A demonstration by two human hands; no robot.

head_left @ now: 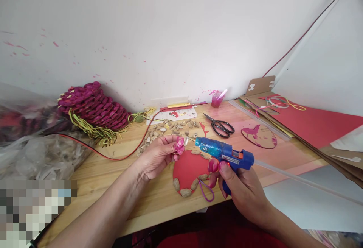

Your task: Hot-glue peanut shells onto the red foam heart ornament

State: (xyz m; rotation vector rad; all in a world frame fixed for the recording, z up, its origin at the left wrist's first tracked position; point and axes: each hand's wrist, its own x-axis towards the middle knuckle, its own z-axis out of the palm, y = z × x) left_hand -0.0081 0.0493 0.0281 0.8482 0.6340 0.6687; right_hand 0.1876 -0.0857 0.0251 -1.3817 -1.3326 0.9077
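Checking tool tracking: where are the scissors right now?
In the head view, the black scissors lie on the wooden table, right of centre, just beyond the blue glue gun and left of the pink-stained heart-shaped piece.

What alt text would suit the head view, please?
The right hand points a blue glue gun at a small pale piece held in the left hand. Below lies a red card partly edged with tan pieces.
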